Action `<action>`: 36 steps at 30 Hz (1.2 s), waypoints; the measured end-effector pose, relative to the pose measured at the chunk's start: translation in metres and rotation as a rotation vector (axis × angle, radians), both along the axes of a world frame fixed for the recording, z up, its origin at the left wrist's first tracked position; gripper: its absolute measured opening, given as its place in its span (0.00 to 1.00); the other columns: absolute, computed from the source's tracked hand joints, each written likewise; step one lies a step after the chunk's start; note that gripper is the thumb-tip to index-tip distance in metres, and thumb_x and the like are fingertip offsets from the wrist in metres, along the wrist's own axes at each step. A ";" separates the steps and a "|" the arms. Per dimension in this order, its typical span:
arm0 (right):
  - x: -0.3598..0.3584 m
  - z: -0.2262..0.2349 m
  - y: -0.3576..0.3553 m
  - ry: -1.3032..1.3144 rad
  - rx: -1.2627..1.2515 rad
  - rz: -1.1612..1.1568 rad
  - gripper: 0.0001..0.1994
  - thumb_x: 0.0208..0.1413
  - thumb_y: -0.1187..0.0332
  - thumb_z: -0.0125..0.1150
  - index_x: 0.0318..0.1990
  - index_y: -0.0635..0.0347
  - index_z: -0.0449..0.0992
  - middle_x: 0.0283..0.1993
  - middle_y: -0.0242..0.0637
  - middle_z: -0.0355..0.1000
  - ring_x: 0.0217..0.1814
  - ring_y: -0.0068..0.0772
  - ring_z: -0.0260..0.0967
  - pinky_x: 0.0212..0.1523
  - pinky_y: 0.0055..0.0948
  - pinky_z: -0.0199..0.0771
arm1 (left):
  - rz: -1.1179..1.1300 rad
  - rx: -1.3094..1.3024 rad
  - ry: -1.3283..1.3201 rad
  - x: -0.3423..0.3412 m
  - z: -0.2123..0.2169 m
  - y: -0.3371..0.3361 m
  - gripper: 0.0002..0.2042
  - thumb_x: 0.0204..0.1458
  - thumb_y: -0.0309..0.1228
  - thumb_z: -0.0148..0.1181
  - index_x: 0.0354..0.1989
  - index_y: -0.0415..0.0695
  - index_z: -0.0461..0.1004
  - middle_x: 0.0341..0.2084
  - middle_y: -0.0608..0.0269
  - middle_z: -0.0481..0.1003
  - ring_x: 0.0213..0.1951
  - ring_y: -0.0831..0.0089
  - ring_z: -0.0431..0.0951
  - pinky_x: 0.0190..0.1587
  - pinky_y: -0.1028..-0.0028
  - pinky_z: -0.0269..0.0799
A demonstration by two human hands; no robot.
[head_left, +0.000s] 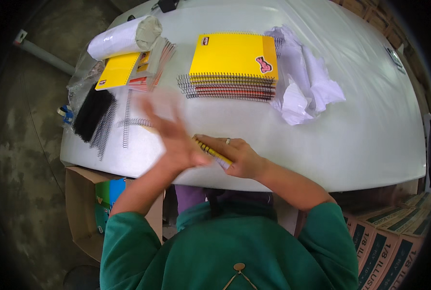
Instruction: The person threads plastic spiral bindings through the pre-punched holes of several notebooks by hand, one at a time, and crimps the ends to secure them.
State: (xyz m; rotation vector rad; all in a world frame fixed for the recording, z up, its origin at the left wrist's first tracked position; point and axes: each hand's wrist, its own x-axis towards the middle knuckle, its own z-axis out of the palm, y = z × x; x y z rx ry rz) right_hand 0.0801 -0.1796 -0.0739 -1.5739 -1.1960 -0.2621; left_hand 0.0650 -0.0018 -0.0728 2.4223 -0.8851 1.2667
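Note:
Near the front edge of the table, my right hand [244,157] is closed around a small yellow notebook [220,157], held tilted and seen nearly edge-on. Dark marks run along its yellow edge, but I cannot tell whether they are a coil or holes. Blurred by motion, my left hand [171,139] is raised just left of the notebook with its fingers spread, and nothing shows in it. Loose wire coils [127,118] lie on the table beyond my left hand. A thick bundle of black coils [95,113] lies farther left.
A stack of yellow spiral notebooks [234,55] stands at the far middle, beside crumpled white wrapping [309,79]. At the far left, a white roll [123,37] rests on smaller notebooks [118,70]. An open cardboard box [82,208] stands below the table's left edge; several cartons [384,237] are lower right.

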 end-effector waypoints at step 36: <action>0.009 0.074 0.025 0.866 -0.065 -0.026 0.07 0.43 0.78 0.65 0.29 0.68 0.73 0.29 0.34 0.73 0.32 0.19 0.70 0.35 0.19 0.70 | -0.466 -1.372 1.200 -0.028 0.058 0.029 0.03 0.48 0.22 0.56 0.31 0.38 0.71 0.30 0.66 0.72 0.33 0.80 0.72 0.40 0.79 0.68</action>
